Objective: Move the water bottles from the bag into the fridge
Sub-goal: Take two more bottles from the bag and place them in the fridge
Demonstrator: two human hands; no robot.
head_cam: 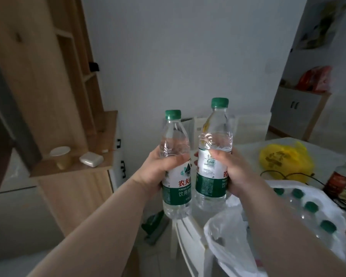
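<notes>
From the head camera, we hold two water bottles upright and close side by side in mid-air, in front of us and left of the table [332, 143]. Our left hand [158, 169] is wrapped round the left bottle [175, 139] at the top of its label. Our right hand [235, 173] clasps the right bottle [216, 130] at about the same height, and that one rides a little higher. Both have green caps screwed on and look full.

Near right, the white plastic bag [234, 242] lies open, with more green-capped bottles [310, 206] standing inside. We cannot pick out the fridge with certainty.

We judge each bottle moderately heavy for one hand. The thin clear walls will dent under a hard squeeze, and smooth plastic may slip. The labelled waist, where we hold now, gives the surest purchase, and a firm wrap beats pinching the neck.

A yellow bag [284, 156] sits far right on the table.
</notes>
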